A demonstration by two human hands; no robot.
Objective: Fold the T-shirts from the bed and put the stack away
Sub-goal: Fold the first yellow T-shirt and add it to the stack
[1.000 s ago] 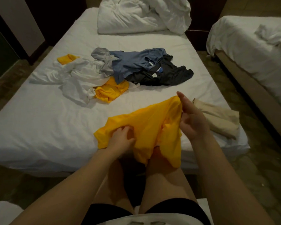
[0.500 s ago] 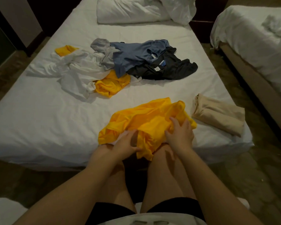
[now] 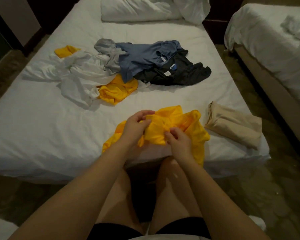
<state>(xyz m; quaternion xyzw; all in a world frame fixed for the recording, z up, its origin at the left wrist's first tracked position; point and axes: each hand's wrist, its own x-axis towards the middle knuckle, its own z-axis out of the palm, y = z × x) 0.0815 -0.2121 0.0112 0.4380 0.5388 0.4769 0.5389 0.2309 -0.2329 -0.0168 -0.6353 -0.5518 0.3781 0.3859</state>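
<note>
Your left hand [image 3: 137, 126] has climbed to the top of the yellow T-shirt [image 3: 190, 125], and your right hand [image 3: 179, 144] has slid inward. Both sets of fingers curl, pinching its crumpled cloth. It lies bunched at the near edge of the bed [image 3: 42, 132], just beside a folded beige T-shirt [image 3: 232, 127]. A heap of unfolded shirts [image 3: 142, 63] lies farther up.

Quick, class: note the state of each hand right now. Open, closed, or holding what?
Left hand: closed, gripping the yellow shirt.
Right hand: closed, pinching the same yellow shirt.
</note>
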